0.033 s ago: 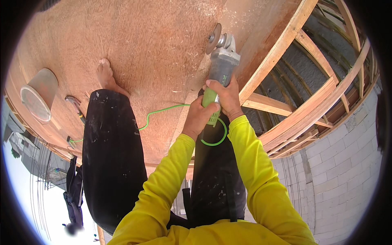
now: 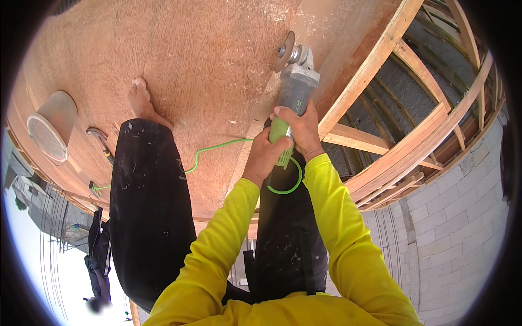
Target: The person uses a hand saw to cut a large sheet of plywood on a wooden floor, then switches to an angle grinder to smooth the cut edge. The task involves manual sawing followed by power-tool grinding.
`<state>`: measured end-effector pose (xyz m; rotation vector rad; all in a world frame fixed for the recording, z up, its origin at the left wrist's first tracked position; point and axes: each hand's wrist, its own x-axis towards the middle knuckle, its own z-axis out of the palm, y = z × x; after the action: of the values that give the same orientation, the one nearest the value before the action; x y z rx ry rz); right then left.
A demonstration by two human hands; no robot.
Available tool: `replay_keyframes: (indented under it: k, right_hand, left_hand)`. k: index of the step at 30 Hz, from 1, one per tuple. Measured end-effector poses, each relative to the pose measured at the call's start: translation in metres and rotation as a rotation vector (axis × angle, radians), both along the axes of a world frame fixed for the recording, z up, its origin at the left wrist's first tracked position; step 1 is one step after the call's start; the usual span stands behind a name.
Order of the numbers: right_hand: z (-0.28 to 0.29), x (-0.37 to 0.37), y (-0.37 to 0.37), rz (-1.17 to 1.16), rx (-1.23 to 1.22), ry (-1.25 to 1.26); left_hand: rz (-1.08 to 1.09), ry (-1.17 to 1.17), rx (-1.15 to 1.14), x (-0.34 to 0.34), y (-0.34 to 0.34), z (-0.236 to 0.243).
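An angle grinder (image 2: 299, 81), grey at its head and green at its rear, is held in both hands over the plywood sheet (image 2: 212, 81). My left hand (image 2: 263, 155) is closed on the green rear end of its body. Just ahead of it, my right hand (image 2: 303, 127) wraps the middle from the right side, thumb across the top. At the far end sits a round disc (image 2: 284, 51), seen nearly edge-on; whether it touches the wood I cannot tell. A green cord (image 2: 217, 145) loops from the grinder's rear and runs left behind my leg.
To the left lie a pale bucket (image 2: 60, 111) on its side and a hammer (image 2: 99, 138), partly behind my knee. My bare foot (image 2: 142, 100) rests on the plywood. On the right, an open timber frame (image 2: 375, 65) drops to a lower level beside a block wall (image 2: 451, 228).
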<state>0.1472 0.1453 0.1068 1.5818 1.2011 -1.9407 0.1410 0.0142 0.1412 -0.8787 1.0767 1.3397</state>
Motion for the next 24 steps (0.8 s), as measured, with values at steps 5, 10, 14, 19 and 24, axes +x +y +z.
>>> replay_keyframes:
  k: [5,10,14,19,24]
  right_hand:
    - [-0.005,0.001,-0.002,0.021,0.031,0.008]
    - [-0.006,0.006,-0.007,0.001,0.039,0.021]
    - [-0.008,0.018,-0.012,0.037,0.038,-0.001]
    - [0.003,0.045,-0.037,0.058,0.005,-0.06]
    - [0.015,0.055,-0.045,0.046,-0.015,-0.134]
  left_hand:
    - [-0.01,0.014,0.002,0.001,-0.002,-0.006]
    - [0.018,0.001,-0.003,0.005,-0.005,-0.004]
    - [-0.051,0.014,-0.023,0.013,-0.012,-0.002]
    - [-0.061,-0.005,-0.074,0.035,-0.031,0.012]
    - [-0.017,-0.121,-0.125,0.042,-0.037,0.036]
